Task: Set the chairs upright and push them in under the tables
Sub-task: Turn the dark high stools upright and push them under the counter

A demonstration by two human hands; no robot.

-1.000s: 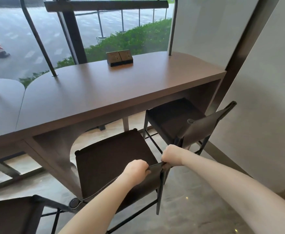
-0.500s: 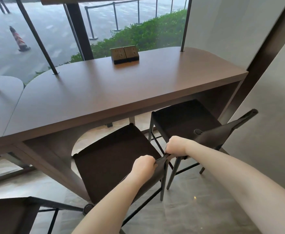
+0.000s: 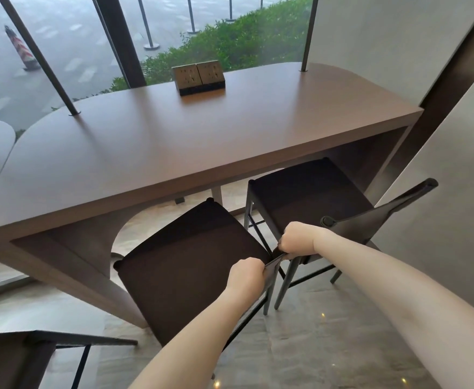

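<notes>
A dark brown chair (image 3: pixel 185 265) stands upright in front of the long brown table (image 3: pixel 190 141), its seat partly under the table edge. My left hand (image 3: pixel 245 275) and my right hand (image 3: pixel 297 238) both grip the top of its backrest, which is mostly hidden behind my hands. A second dark chair (image 3: pixel 308 192) stands to the right, its seat tucked under the table and its backrest (image 3: pixel 381 211) sticking out toward the wall.
A third chair (image 3: pixel 14 357) shows at the bottom left corner. A wooden socket block (image 3: pixel 199 78) sits on the table by the window. A grey wall (image 3: pixel 449 209) closes the right side. Slanted metal rods (image 3: pixel 42 60) rise from the tabletop.
The chair I hold has moved forward, its seat now closer under the table edge. My view has risen and shifted, showing more of the tabletop.
</notes>
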